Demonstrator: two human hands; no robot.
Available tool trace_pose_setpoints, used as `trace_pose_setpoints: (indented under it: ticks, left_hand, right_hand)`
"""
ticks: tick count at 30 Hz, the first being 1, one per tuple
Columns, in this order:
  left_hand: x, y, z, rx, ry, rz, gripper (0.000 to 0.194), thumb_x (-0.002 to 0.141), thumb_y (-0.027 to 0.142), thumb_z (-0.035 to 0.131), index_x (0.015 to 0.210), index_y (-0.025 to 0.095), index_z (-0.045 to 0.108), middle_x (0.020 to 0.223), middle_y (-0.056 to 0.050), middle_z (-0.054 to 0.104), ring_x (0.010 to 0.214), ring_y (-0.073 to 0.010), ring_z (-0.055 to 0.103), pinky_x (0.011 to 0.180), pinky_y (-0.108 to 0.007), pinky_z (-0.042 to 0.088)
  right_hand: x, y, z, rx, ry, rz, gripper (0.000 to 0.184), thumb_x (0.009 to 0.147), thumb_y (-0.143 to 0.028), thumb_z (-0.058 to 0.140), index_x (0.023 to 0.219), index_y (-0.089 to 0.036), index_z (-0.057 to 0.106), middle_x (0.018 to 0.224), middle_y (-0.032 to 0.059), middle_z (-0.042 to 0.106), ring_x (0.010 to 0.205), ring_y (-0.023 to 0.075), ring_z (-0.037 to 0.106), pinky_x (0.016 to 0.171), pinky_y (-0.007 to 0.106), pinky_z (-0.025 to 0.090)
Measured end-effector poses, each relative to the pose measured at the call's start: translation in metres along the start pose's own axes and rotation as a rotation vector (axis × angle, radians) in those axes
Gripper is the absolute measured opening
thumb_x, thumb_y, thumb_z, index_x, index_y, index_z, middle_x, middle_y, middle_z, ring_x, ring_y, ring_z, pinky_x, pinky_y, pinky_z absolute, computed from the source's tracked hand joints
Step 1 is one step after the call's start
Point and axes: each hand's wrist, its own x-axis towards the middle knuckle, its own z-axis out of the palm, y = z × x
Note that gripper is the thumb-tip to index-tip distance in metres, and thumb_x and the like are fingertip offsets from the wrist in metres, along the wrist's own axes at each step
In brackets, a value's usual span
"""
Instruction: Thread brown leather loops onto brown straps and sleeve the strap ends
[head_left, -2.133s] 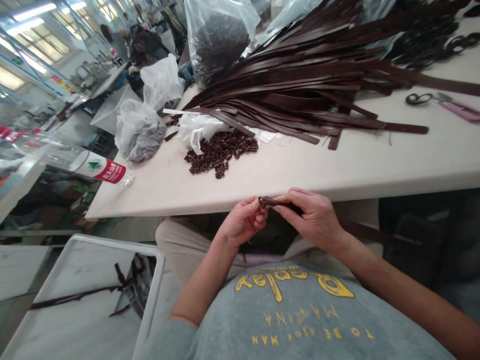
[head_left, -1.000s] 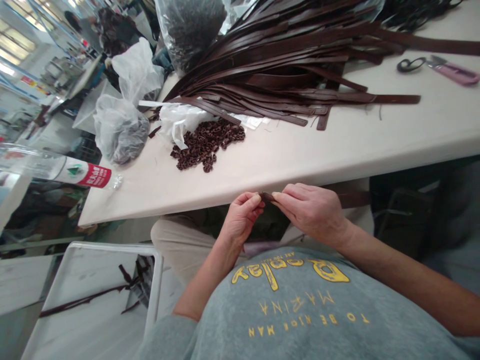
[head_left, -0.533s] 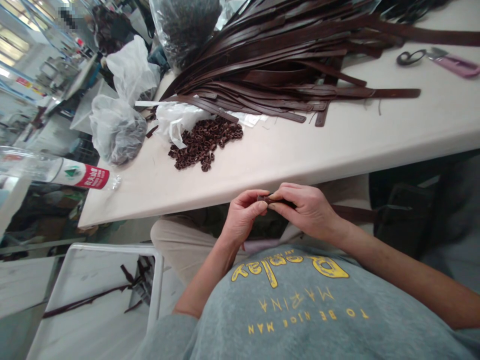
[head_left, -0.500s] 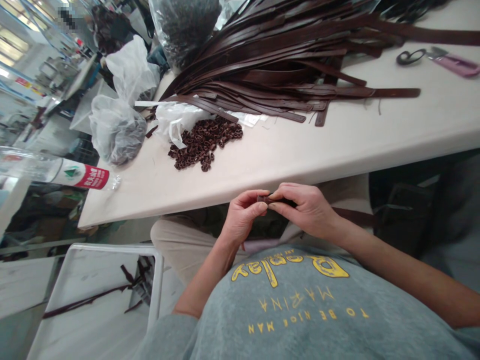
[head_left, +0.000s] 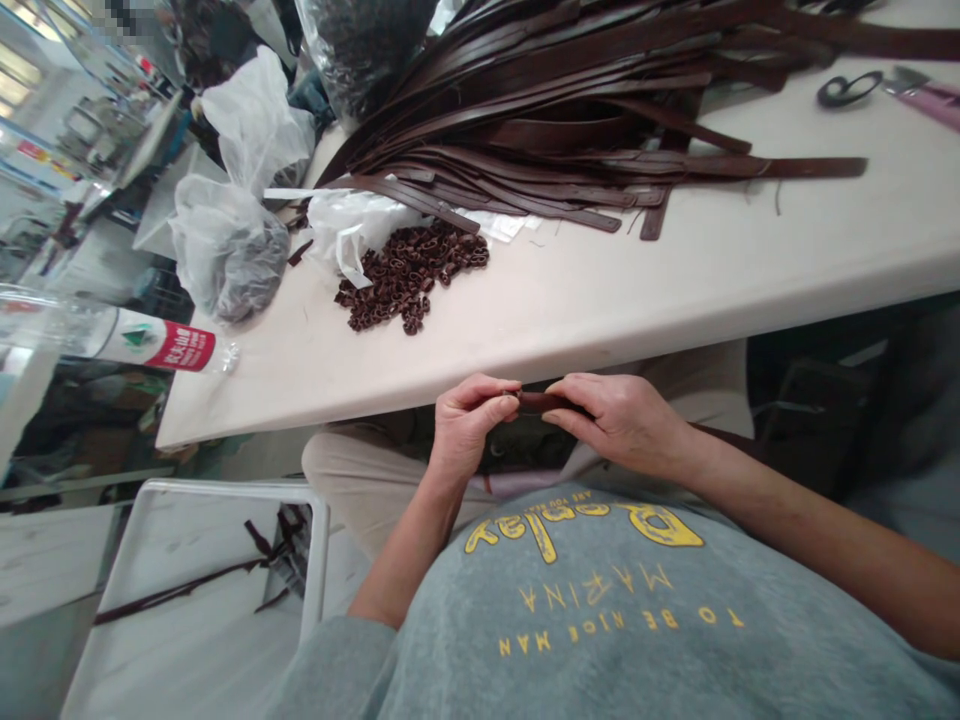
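- I watch from far away through the head camera. The left hand point(head_left: 471, 425) and the right hand point(head_left: 619, 422) are together, low in front of the body, just under the counter edge.
- Both hands are clamped on one small, dark brown leather piece point(head_left: 541, 403), pinched between thumbs and fingertips near the middle of the frame.
- In my judgement, the pinch should stay at the fingertips and both sides should press evenly, so this small piece does not twist or slip.
- On the counter point(head_left: 600, 300), in the upper middle of the frame, lies a wide fan of leather straps point(head_left: 525, 130). Nearer the hands is a heap of small leather loops point(head_left: 405, 275), beside a white plastic sheet point(head_left: 349, 225).
- At upper right, scissors point(head_left: 896, 82) lie beside a pink tool point(head_left: 930, 105), partly cut off by the frame.
- At the left of the counter are a plastic bag point(head_left: 225, 250) with dark contents and a bottle point(head_left: 157, 347) with a red label.
- At lower left, a white tray point(head_left: 324, 560) holds a thin strap point(head_left: 180, 590).
- At upper left, a co-worker point(head_left: 202, 40) is blurred.
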Motion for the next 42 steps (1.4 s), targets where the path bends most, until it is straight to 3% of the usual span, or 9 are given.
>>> trace_pose_setpoints:
  ticks: [7, 13, 19, 24, 31, 37, 42]
  left_hand:
    - [-0.002, -0.005, -0.003, -0.049, 0.015, -0.088, 0.02, 0.066, 0.033, 0.084, 0.081, 0.021, 0.079, 0.072, 0.001, 0.071, 0.056, -0.0064, 0.057, 0.056, -0.018, 0.046]
    - [-0.009, -0.013, 0.007, -0.045, -0.091, -0.214, 0.032, 0.062, 0.036, 0.087, 0.088, 0.018, 0.079, 0.074, -0.002, 0.073, 0.06, -0.0098, 0.06, 0.059, -0.021, 0.049]
    - [-0.008, -0.012, 0.004, -0.02, -0.03, -0.138, 0.024, 0.066, 0.035, 0.085, 0.083, 0.019, 0.079, 0.072, -0.001, 0.072, 0.056, -0.0087, 0.058, 0.057, -0.021, 0.048]
    - [-0.005, -0.009, -0.008, 0.0, 0.048, -0.103, 0.026, 0.065, 0.039, 0.085, 0.08, 0.019, 0.079, 0.071, -0.001, 0.07, 0.055, -0.0081, 0.056, 0.055, -0.021, 0.045]
    - [-0.013, -0.018, -0.003, -0.06, -0.079, -0.182, 0.028, 0.065, 0.032, 0.086, 0.088, 0.019, 0.079, 0.065, 0.001, 0.068, 0.054, -0.0072, 0.056, 0.055, -0.019, 0.045]
    - [-0.016, -0.018, 0.005, -0.044, -0.04, -0.112, 0.026, 0.065, 0.032, 0.086, 0.088, 0.021, 0.08, 0.074, 0.0, 0.071, 0.058, -0.0077, 0.058, 0.058, -0.021, 0.049]
    - [-0.015, -0.018, 0.012, 0.012, -0.127, -0.093, 0.025, 0.064, 0.031, 0.087, 0.084, 0.02, 0.079, 0.079, -0.002, 0.073, 0.072, -0.0144, 0.066, 0.071, -0.026, 0.054]
  right_hand:
    - [-0.003, -0.004, 0.006, -0.044, -0.103, -0.013, 0.034, 0.102, -0.033, 0.041, 0.082, -0.017, 0.063, 0.07, 0.0041, 0.068, 0.063, 0.018, 0.064, 0.056, 0.028, 0.037]
    - [0.0, -0.008, 0.008, 0.067, -0.114, -0.025, 0.04, 0.104, -0.035, 0.036, 0.078, -0.018, 0.06, 0.068, 0.0039, 0.066, 0.063, 0.0175, 0.061, 0.059, 0.028, 0.038]
    - [-0.006, -0.004, 0.001, 0.132, -0.221, 0.113, 0.025, 0.099, -0.038, 0.049, 0.099, -0.018, 0.063, 0.089, 0.0058, 0.073, 0.077, 0.0199, 0.068, 0.066, 0.028, 0.043]
    - [-0.026, 0.002, 0.003, -0.033, -0.253, 0.151, 0.024, 0.097, -0.04, 0.051, 0.097, -0.018, 0.062, 0.082, 0.0053, 0.074, 0.069, 0.0216, 0.069, 0.058, 0.029, 0.039]
    - [-0.03, 0.0, 0.014, -0.077, -0.159, 0.059, 0.039, 0.103, -0.036, 0.035, 0.076, -0.02, 0.057, 0.062, 0.0033, 0.067, 0.055, 0.0169, 0.062, 0.052, 0.027, 0.032]
    - [-0.018, -0.006, 0.015, -0.08, -0.17, 0.053, 0.038, 0.102, -0.037, 0.038, 0.078, -0.018, 0.06, 0.063, 0.0049, 0.068, 0.055, 0.0182, 0.063, 0.052, 0.028, 0.03]
    - [-0.015, -0.01, 0.019, -0.059, -0.189, 0.065, 0.035, 0.102, -0.036, 0.04, 0.086, -0.017, 0.064, 0.074, 0.0071, 0.073, 0.062, 0.0189, 0.065, 0.055, 0.028, 0.034]
